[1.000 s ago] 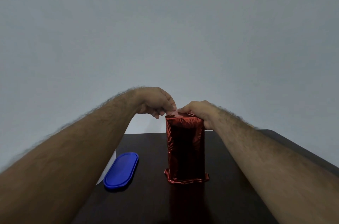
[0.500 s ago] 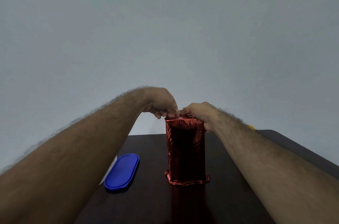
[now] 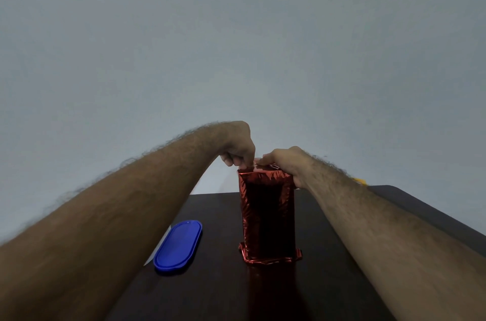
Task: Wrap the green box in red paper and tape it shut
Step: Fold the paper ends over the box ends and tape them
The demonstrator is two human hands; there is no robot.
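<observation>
The tall box (image 3: pixel 267 215) in shiny, crinkly red paper stands upright on the dark table (image 3: pixel 223 291). The left hand (image 3: pixel 240 148) pinches its top edge; the right hand (image 3: pixel 288 165) curls over the top. A smooth blue oval lid (image 3: pixel 178 246) lies left.

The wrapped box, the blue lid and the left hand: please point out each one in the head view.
wrapped box (image 3: pixel 267 215), head view: middle of its red front face.
blue lid (image 3: pixel 178 244), head view: centre of its top surface.
left hand (image 3: pixel 238 148), head view: back of the hand, fingers pinching the paper at the box top.
</observation>
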